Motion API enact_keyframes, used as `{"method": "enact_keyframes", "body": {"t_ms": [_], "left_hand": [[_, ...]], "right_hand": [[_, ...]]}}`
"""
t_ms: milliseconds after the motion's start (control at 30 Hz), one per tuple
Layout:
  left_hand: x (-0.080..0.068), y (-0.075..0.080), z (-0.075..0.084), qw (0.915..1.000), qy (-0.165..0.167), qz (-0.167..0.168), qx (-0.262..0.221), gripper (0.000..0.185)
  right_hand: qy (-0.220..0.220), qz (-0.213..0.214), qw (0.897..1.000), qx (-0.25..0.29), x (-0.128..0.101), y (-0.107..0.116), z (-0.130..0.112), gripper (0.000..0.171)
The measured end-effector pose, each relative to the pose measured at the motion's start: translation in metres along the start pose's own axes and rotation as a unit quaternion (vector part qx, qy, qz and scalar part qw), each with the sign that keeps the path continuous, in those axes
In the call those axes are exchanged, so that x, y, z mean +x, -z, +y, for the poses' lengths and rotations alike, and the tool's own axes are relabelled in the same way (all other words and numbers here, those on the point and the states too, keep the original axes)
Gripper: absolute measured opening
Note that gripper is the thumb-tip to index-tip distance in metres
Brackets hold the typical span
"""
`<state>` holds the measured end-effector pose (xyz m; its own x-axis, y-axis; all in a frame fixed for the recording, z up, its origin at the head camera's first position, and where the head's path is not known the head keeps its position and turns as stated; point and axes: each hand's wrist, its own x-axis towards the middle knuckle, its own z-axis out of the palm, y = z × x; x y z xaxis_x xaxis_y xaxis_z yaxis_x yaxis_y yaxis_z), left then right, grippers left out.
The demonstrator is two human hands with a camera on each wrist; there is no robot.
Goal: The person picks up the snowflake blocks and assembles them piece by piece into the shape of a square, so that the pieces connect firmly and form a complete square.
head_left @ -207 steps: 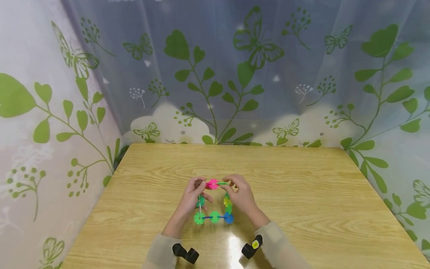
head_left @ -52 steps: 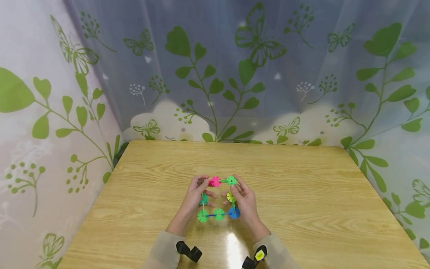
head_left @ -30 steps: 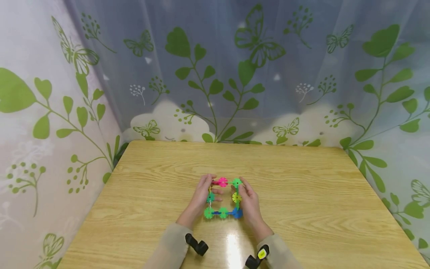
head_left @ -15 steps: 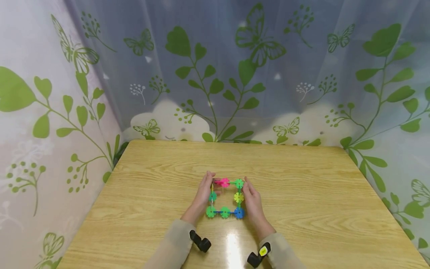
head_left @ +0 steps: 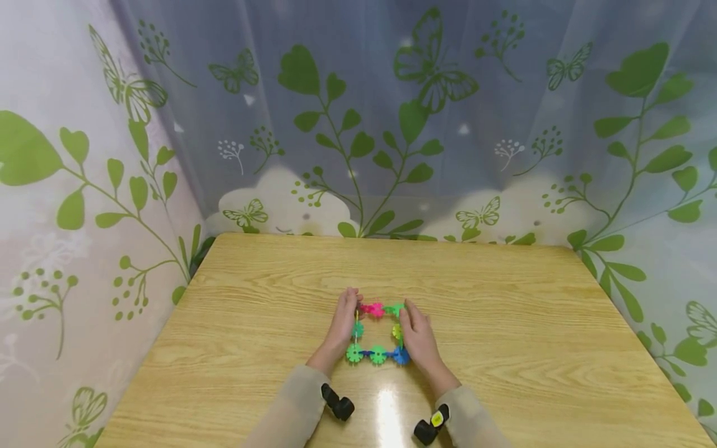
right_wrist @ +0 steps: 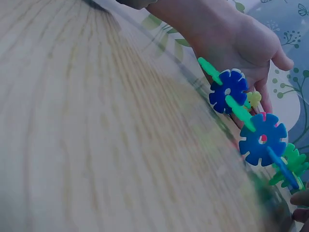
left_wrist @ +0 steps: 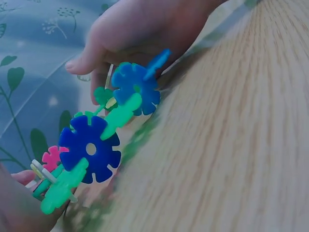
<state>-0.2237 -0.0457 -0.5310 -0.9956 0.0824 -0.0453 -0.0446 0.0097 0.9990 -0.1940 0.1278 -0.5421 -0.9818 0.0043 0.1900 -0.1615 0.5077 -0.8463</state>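
Note:
A square ring of interlocking plastic snowflake discs (head_left: 378,354) sits between both hands, low at the wooden tabletop. Its discs are green, blue, pink, yellow and teal; a blue one (left_wrist: 90,149) shows large in the left wrist view. My left hand (head_left: 340,323) lies along the ring's left side, fingers extended, hiding the far left corner. Along the right side is my right hand (head_left: 419,336), its fingertips right at the far green disc (head_left: 397,310). In the right wrist view the left palm (right_wrist: 236,43) faces the ring, thumb stretched away from it.
The wooden table (head_left: 252,298) extends around the hands, with a bright light reflection near its front. A curtain (head_left: 358,124) printed with leaves and butterflies hangs behind the table. Black wrist cameras (head_left: 342,408) are strapped over the beige sleeves (head_left: 297,398).
Earlier the right hand pinched a green disc at the ring's far side; that disc now forms the far right corner. The ring has shifted right, and both hands have loosened to lie along its sides.

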Motion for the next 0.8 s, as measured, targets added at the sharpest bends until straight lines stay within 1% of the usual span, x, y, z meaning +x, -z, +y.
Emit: {"method": "enact_keyframes", "body": {"t_ms": [167,333,467,667,800], "left_hand": [[-0.001,-0.001,0.001,0.9983,-0.014,0.000,0.056,0.067],[0.001,-0.002,-0.001,0.9970,-0.037,-0.018,0.066,0.064],[0.003,-0.002,-0.003,0.9963,-0.047,-0.023,0.068,0.062],[0.005,0.000,-0.005,0.9954,-0.036,-0.018,0.087,0.064],[0.003,0.005,-0.003,0.9947,-0.031,-0.010,0.098,0.065]], "right_hand": [[-0.003,-0.004,0.999,-0.036,0.002,-0.001,0.003,0.054],[-0.006,-0.009,0.998,-0.057,0.003,-0.001,0.003,0.054],[-0.008,-0.008,0.997,-0.070,0.003,0.001,0.002,0.053],[-0.014,-0.011,0.997,-0.076,0.004,0.002,0.004,0.050],[-0.015,-0.007,0.999,-0.048,0.002,0.010,0.003,0.051]]}}
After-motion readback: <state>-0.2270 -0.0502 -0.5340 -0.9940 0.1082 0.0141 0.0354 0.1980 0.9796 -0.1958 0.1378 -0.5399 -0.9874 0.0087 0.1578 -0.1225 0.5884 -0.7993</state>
